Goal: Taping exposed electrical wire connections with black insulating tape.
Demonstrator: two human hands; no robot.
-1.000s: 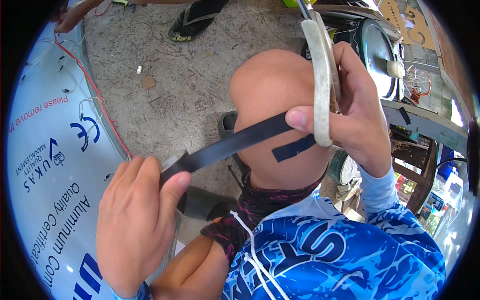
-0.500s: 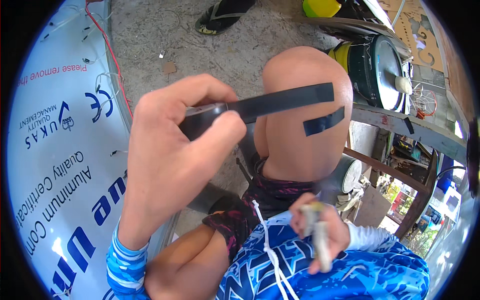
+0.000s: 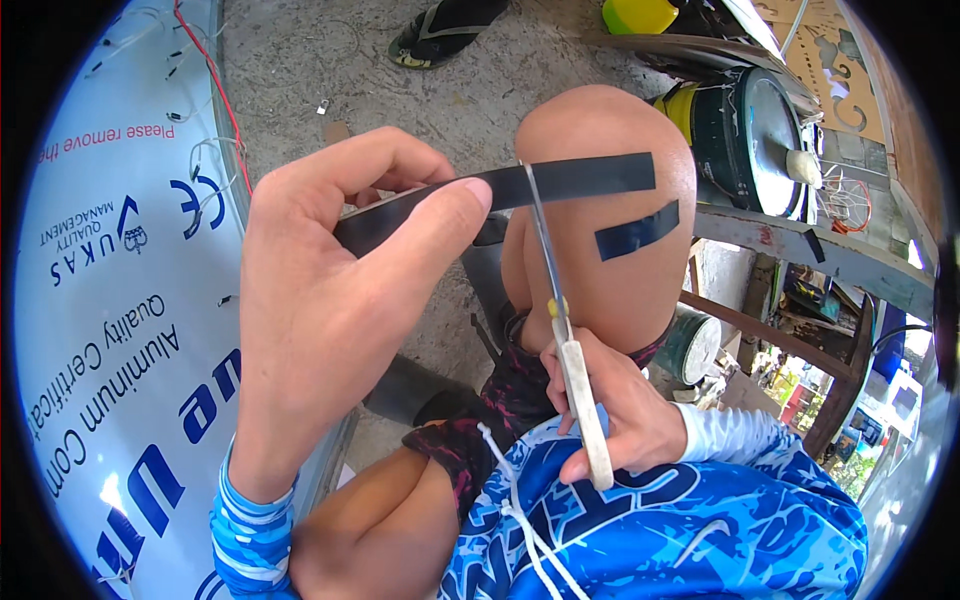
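My left hand pinches black tape between thumb and fingers. A length of it stretches out to the right, over my bent knee; the rest is partly hidden behind the thumb. Closed around a pair of scissors with pale, worn handles is my right hand. Their blades cross the tape strip a short way right of my left thumb; I cannot tell whether they have cut into it. A separate short piece of black tape is stuck on my leg below the strip.
A large panel in printed film lies at the left, with a red wire and thin wires along it. A dark lidded bucket stands at the right, by a wooden beam. A sandal is on the concrete floor.
My right hand has brought the scissors up and left from near my shirt, so the blades now cross the tape. My left hand and the strip have shifted slightly left and up.
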